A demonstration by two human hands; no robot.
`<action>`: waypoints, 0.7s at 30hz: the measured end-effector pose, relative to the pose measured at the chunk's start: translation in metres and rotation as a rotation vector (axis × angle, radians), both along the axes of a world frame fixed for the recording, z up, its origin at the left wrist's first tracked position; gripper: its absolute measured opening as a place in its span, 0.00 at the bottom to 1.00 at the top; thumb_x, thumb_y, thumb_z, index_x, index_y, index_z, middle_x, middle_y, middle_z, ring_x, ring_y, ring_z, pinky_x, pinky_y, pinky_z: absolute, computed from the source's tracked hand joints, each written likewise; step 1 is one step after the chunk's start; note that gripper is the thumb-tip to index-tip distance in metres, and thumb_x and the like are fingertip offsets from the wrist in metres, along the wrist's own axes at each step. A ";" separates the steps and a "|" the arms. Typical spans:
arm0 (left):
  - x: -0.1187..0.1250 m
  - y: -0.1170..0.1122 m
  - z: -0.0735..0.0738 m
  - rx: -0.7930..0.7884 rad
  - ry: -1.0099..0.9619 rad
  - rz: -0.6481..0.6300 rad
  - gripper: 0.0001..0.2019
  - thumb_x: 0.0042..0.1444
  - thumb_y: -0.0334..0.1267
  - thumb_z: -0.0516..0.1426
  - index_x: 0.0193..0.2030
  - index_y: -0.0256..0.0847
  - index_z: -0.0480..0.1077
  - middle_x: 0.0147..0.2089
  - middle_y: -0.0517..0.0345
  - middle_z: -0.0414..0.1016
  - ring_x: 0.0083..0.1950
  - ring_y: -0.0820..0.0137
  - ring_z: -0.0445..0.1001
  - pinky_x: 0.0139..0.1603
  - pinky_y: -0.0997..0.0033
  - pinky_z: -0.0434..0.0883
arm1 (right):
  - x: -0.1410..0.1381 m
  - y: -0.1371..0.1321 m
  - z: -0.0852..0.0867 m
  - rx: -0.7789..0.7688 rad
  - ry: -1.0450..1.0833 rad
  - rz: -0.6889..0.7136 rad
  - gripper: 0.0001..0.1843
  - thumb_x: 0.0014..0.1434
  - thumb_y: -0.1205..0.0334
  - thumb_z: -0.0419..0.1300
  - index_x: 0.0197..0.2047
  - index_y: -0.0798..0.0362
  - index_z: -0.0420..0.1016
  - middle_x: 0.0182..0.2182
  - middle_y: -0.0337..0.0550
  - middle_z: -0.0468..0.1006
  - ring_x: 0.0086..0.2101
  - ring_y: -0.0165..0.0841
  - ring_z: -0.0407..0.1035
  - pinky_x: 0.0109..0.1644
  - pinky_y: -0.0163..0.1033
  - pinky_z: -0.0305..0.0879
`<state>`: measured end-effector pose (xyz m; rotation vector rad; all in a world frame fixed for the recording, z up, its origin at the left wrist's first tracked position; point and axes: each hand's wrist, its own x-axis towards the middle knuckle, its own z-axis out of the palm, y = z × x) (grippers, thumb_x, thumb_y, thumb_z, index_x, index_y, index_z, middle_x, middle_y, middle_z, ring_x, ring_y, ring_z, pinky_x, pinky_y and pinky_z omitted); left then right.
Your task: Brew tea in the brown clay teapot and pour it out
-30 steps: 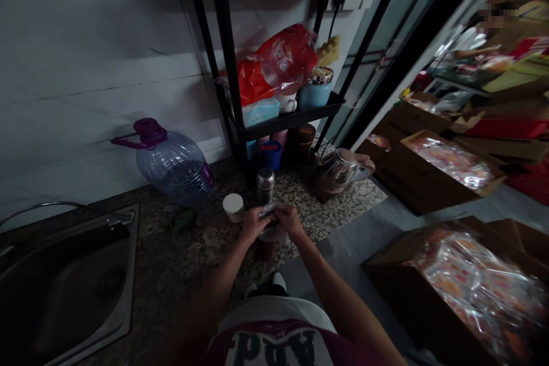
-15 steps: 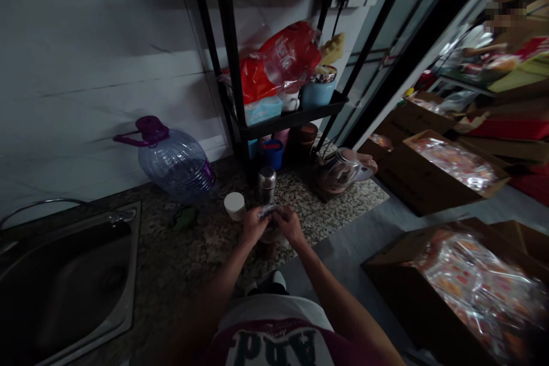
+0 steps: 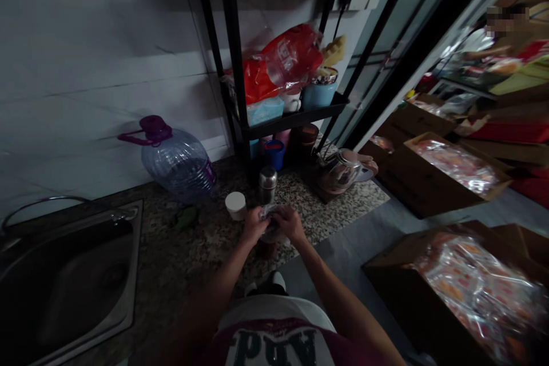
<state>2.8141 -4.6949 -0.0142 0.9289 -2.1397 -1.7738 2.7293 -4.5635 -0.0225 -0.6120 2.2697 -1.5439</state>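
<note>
My left hand (image 3: 254,225) and my right hand (image 3: 289,224) meet over the granite countertop (image 3: 206,240), both pinching a small shiny foil packet (image 3: 268,211). Below my hands stands a clear cup or jar (image 3: 271,235) with dark contents, partly hidden by my fingers. A steel vacuum flask (image 3: 267,185) stands just beyond the packet. To its left, close to my left hand, is a white-lidded jar (image 3: 235,206). The packet's exact shape is hard to tell, as my fingers cover much of it.
A large empty-looking plastic water bottle (image 3: 178,164) with a purple handle leans at the wall, left of a steel sink (image 3: 72,280). A black shelf rack (image 3: 240,68) holds bags and mugs. A glass kettle (image 3: 341,171) stands right. Cardboard boxes (image 3: 467,291) of wrapped goods sit on the floor; a person (image 3: 480,51) is beyond the doorway.
My hands have shifted slightly on the packet, drawing a little closer together. The view has drifted a little, so the scene sits slightly differently in the frame.
</note>
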 end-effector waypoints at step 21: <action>0.000 0.009 0.019 0.454 0.093 0.243 0.22 0.41 0.56 0.63 0.33 0.41 0.67 0.21 0.69 0.60 0.17 0.80 0.55 0.14 0.80 0.47 | 0.008 0.000 0.006 0.093 0.037 -0.019 0.15 0.51 0.54 0.61 0.39 0.55 0.76 0.34 0.45 0.79 0.35 0.37 0.72 0.41 0.40 0.69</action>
